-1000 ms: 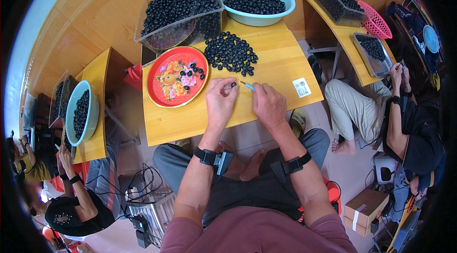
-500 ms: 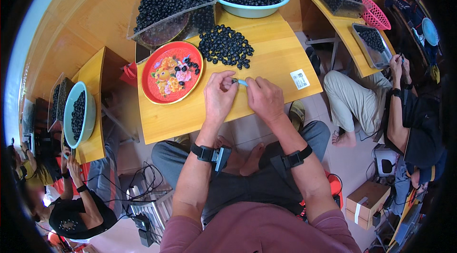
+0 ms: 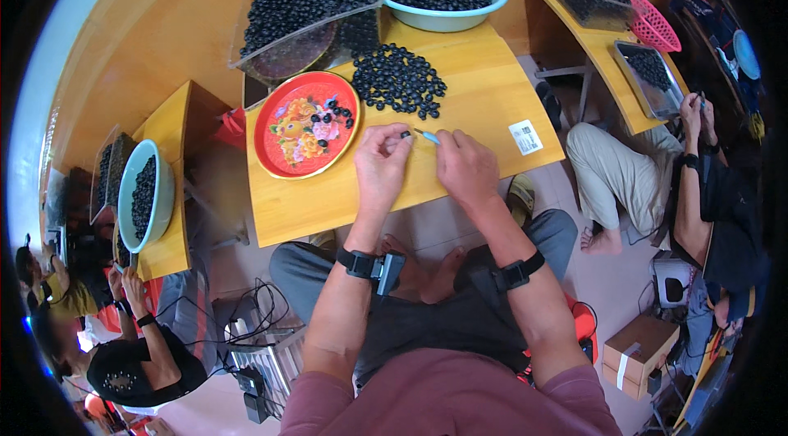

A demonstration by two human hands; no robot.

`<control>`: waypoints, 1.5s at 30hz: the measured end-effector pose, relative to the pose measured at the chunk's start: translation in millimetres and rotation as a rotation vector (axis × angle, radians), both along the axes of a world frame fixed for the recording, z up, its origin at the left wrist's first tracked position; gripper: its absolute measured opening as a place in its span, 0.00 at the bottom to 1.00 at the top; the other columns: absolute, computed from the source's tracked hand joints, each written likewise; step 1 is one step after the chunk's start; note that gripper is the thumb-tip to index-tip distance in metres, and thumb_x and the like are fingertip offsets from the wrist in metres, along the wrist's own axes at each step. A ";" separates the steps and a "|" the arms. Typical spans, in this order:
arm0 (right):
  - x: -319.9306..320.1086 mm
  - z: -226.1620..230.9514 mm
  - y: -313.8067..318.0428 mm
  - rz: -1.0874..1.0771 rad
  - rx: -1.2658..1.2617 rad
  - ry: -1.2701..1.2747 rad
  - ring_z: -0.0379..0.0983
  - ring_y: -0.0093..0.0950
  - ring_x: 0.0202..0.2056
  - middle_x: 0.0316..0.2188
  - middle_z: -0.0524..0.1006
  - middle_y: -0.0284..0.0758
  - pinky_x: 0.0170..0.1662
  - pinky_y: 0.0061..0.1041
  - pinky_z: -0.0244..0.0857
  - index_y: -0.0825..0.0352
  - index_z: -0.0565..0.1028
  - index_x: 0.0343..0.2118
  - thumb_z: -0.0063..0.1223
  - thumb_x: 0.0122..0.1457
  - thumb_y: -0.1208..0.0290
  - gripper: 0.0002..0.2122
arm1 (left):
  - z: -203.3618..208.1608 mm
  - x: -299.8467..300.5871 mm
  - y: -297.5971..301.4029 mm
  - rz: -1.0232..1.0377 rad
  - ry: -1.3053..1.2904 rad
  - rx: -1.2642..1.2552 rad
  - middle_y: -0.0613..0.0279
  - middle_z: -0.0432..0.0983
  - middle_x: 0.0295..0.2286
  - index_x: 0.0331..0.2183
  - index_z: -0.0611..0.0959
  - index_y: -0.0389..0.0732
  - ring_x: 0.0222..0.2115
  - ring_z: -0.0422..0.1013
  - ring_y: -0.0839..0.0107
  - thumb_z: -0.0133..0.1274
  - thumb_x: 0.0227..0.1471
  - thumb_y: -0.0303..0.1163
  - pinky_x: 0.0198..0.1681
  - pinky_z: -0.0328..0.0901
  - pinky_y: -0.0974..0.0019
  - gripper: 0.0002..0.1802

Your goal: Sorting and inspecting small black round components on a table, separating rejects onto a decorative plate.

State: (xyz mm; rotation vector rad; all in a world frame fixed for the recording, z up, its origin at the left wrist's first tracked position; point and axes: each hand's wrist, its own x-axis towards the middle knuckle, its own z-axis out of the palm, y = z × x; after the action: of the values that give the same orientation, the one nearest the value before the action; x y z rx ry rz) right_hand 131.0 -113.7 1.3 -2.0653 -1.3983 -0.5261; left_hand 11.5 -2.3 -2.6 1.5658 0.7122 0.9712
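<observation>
My left hand (image 3: 383, 164) is closed, pinching a small round black bead (image 3: 405, 134) between thumb and fingertips above the yellow table's front part. Just to its right, my right hand (image 3: 468, 167) is closed around a thin light-blue pen-like tool (image 3: 430, 137). The tool's narrow dark tip points left at the bead, with a small gap between them. Beyond my hands lies a loose pile of black beads (image 3: 398, 79). To the left is a red round tray (image 3: 275, 153) with a flower pattern, and several black beads lie on it.
At the table's (image 3: 484, 91) back stand a clear bin (image 3: 312, 42) and a light-blue basin (image 3: 443, 22), both full of black beads. A white label (image 3: 525, 136) is at the right. People work at side tables left and right; a cardboard box (image 3: 640, 346) sits on the floor.
The tool's tip, which was against the bead, has drawn back to the right with my right hand. My left hand still pinches the bead. The whole view has shifted slightly.
</observation>
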 end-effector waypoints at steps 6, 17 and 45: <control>1.4 6.3 -4.6 -0.024 -0.028 0.000 0.77 0.36 0.25 0.22 0.72 0.35 0.27 0.38 0.72 0.63 0.74 0.30 0.53 0.57 0.73 0.02 | 4.3 1.3 3.1 0.001 -0.001 0.046 0.61 0.76 0.34 0.39 0.86 0.33 0.33 0.75 0.76 0.63 0.54 0.21 0.38 0.71 0.72 0.09; 4.3 4.0 -8.2 -0.020 0.051 0.012 0.76 0.35 0.25 0.22 0.71 0.35 0.27 0.36 0.72 0.63 0.74 0.29 0.53 0.55 0.75 0.01 | 41.3 -61.9 80.4 0.233 0.529 0.549 0.50 0.79 0.38 0.42 0.85 0.37 0.39 0.77 0.55 0.64 0.51 0.22 0.46 0.71 0.55 0.14; 4.7 -4.2 -1.2 -0.050 -0.018 0.009 0.82 0.37 0.29 0.25 0.78 0.38 0.30 0.39 0.77 0.62 0.78 0.30 0.53 0.57 0.70 0.03 | 15.4 -45.9 15.0 0.035 0.485 0.326 0.61 0.79 0.21 0.33 0.86 0.30 0.23 0.70 0.77 0.62 0.58 0.41 0.30 0.67 0.67 0.19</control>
State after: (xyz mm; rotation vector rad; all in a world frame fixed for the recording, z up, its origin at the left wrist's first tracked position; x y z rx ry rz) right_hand 135.8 -114.9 -3.0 -2.1185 -1.3541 -0.5260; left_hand -34.4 12.6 12.8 2.1196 0.9495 0.7609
